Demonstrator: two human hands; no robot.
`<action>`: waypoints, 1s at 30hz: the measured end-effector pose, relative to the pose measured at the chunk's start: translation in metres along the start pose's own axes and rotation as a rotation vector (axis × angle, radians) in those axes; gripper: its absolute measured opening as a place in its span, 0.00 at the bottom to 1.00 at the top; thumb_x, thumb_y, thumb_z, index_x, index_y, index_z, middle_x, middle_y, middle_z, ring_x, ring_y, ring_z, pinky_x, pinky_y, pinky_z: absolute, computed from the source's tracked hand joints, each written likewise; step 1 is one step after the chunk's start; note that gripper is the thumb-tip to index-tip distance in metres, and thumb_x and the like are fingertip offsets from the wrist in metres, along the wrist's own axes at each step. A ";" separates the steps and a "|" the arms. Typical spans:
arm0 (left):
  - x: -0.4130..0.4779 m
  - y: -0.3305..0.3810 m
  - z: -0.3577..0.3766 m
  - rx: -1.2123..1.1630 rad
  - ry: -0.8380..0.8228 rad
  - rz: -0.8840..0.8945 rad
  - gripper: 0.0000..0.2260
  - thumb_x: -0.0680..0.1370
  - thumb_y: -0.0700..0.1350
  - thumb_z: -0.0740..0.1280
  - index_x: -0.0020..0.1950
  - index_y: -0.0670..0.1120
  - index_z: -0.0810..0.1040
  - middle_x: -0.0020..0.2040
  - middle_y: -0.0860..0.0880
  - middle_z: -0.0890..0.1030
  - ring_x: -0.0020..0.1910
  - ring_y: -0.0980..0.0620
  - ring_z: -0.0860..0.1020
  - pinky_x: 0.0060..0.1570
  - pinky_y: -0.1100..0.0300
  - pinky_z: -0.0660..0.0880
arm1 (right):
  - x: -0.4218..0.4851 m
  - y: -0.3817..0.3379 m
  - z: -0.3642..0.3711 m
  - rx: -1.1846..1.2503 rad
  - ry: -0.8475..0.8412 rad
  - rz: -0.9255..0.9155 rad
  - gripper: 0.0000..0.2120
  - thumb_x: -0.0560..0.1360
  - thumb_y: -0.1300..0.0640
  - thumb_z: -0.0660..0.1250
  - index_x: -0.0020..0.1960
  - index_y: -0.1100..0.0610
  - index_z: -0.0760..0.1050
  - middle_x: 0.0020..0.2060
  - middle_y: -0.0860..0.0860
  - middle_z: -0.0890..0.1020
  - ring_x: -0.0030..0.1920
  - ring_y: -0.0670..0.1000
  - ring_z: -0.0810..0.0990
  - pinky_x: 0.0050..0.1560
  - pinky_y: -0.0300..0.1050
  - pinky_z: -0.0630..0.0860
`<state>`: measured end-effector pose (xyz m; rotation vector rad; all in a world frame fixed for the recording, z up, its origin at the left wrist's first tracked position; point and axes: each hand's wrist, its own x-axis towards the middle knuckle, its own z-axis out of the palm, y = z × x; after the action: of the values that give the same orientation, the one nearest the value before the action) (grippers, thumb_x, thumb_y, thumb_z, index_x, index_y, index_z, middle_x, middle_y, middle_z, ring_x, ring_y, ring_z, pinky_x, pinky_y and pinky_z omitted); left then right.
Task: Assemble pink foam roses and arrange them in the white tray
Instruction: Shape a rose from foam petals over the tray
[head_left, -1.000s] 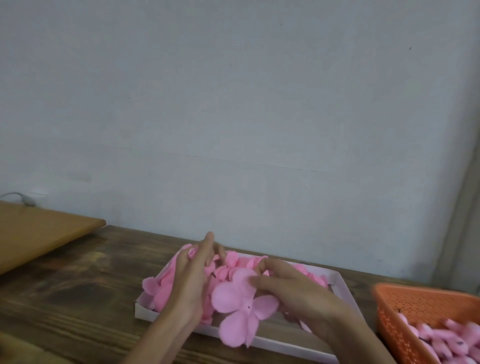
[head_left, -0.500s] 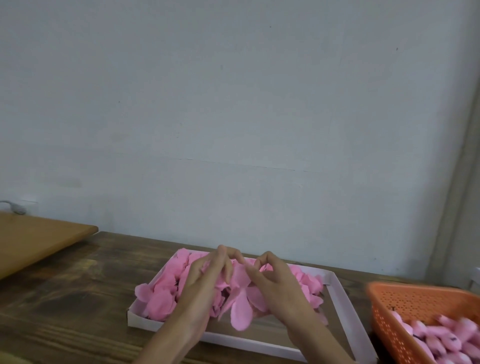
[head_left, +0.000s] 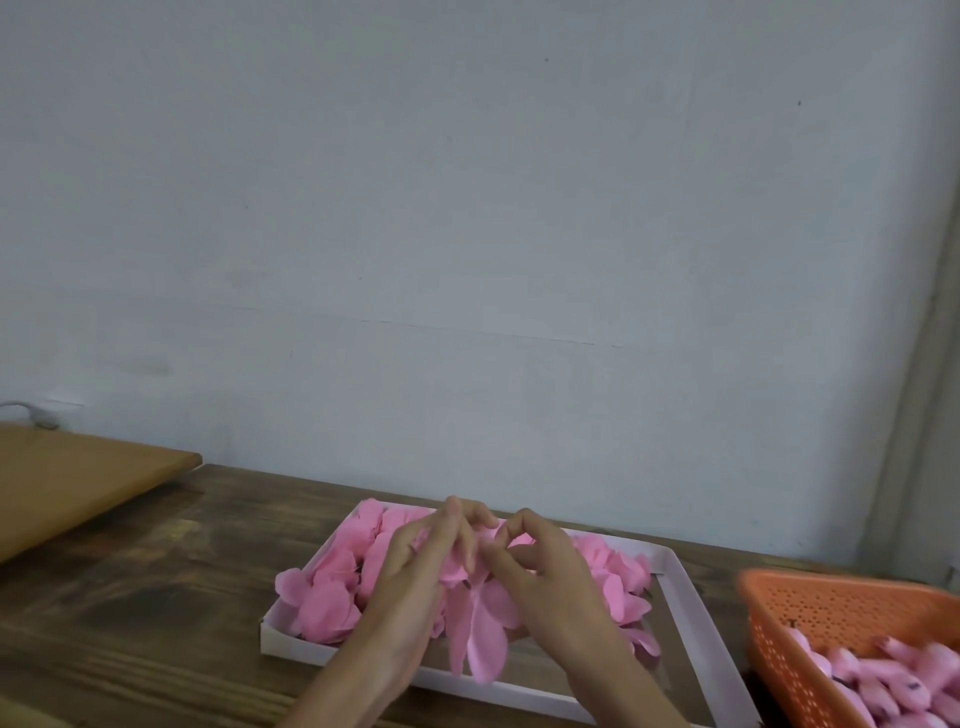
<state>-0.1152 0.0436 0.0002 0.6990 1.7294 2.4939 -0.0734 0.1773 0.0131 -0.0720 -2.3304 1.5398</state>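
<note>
Since the earlier frame the hands have met and the petal piece (head_left: 485, 639) has folded, its lobes drooping. The right hand (head_left: 545, 577) pinches its top with curled fingers. The left hand (head_left: 415, 577) presses nearly straight fingers against it, probably to wrap the petals. The piece hangs below both hands' fingertips, over the near middle of the white tray (head_left: 685, 613).

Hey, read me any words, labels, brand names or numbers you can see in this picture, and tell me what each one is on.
No readable text anywhere in this view.
The white tray, orange basket, wall and wooden table show no writing.
The dark marks on the pink pieces in the basket are blurred specks, not legible as letters or numbers.
</note>
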 end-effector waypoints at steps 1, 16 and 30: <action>0.002 -0.003 -0.001 -0.010 0.005 -0.010 0.25 0.81 0.56 0.63 0.35 0.37 0.75 0.60 0.44 0.85 0.58 0.41 0.85 0.46 0.48 0.84 | 0.000 0.001 0.000 -0.025 0.011 -0.005 0.09 0.80 0.49 0.68 0.45 0.53 0.73 0.37 0.50 0.88 0.36 0.53 0.81 0.43 0.52 0.79; 0.005 -0.009 0.000 -0.004 -0.030 -0.020 0.25 0.77 0.61 0.65 0.34 0.39 0.79 0.62 0.50 0.84 0.56 0.50 0.85 0.49 0.51 0.82 | -0.003 -0.003 0.002 -0.120 0.087 -0.013 0.08 0.80 0.50 0.68 0.46 0.52 0.74 0.37 0.45 0.87 0.39 0.45 0.84 0.47 0.49 0.79; 0.007 -0.019 -0.001 -0.009 -0.075 0.035 0.28 0.85 0.57 0.64 0.39 0.33 0.77 0.58 0.42 0.85 0.59 0.37 0.84 0.63 0.41 0.78 | -0.003 -0.004 0.002 0.014 0.077 0.003 0.08 0.79 0.51 0.69 0.44 0.54 0.75 0.36 0.52 0.87 0.31 0.45 0.78 0.33 0.36 0.69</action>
<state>-0.1260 0.0515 -0.0144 0.8177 1.6951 2.4622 -0.0707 0.1730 0.0157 -0.1288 -2.2609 1.5276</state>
